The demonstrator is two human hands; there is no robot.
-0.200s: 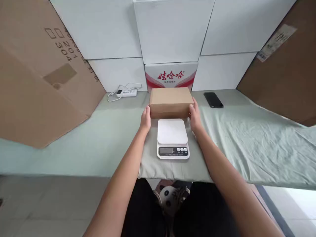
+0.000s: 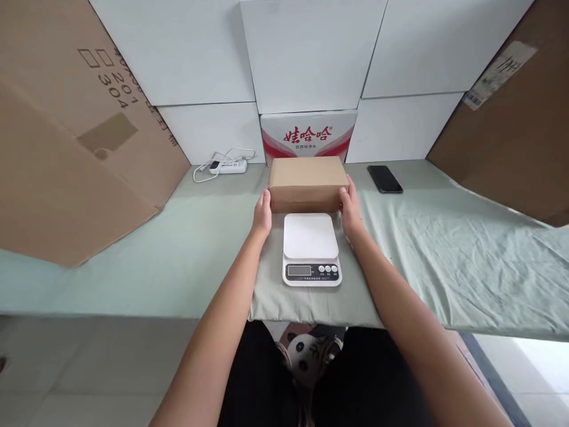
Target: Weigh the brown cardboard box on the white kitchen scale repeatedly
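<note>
A closed brown cardboard box [image 2: 307,181] rests on the green cloth of the table, just behind a white kitchen scale [image 2: 310,248]. My left hand [image 2: 262,214] presses against the box's left end and my right hand [image 2: 350,209] against its right end, so both hands grip it between them. The scale's platform is bare and its display and buttons face me.
A black phone [image 2: 384,178] lies to the right of the box and a white power strip [image 2: 227,166] with its cable to the left. A white and red carton [image 2: 308,136] stands behind the box. Large brown cardboard sheets [image 2: 66,148] lean at both sides. The table edge [image 2: 133,311] is near me.
None beyond a very slight shift of the view; both hands stay on the ends of the box.
</note>
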